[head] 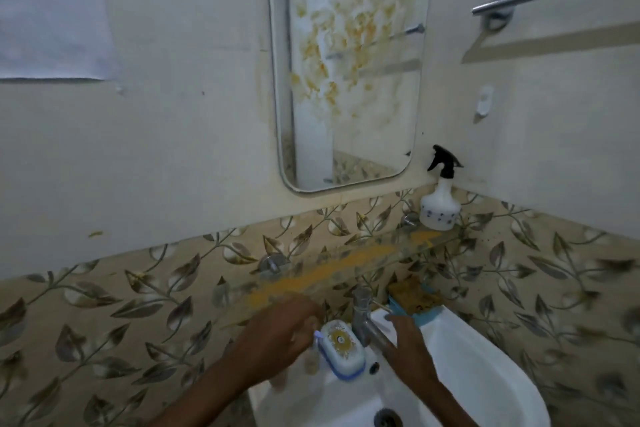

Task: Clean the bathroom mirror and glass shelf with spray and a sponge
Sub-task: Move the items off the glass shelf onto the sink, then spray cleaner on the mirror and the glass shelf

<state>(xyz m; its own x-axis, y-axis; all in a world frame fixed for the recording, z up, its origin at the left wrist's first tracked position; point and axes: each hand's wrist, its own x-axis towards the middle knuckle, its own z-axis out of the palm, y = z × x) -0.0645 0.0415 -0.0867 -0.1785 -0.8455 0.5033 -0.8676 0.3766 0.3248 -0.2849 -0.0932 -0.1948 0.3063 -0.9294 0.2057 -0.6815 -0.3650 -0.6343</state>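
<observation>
Nothing is judged cleaned yet: the mirror [346, 62] and glass shelf [346, 265] are yellow-smeared. The spray bottle [439, 199] stands at the shelf's far right, the sponge [414, 298] right of the tap [367, 317]. Both hands, left [277, 340] and right [410, 347], are empty.

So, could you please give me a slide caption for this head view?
Both hands low at the sink; stained mirror, smeared shelf, spray bottle untouched.

Two bare forearms enter from the bottom edge, no sleeves, watch or rings visible. The left hand [277, 333] is motion-blurred, its fingers indistinct. The right hand [410, 343] shows more clearly, with slender fingers [398, 321].
</observation>
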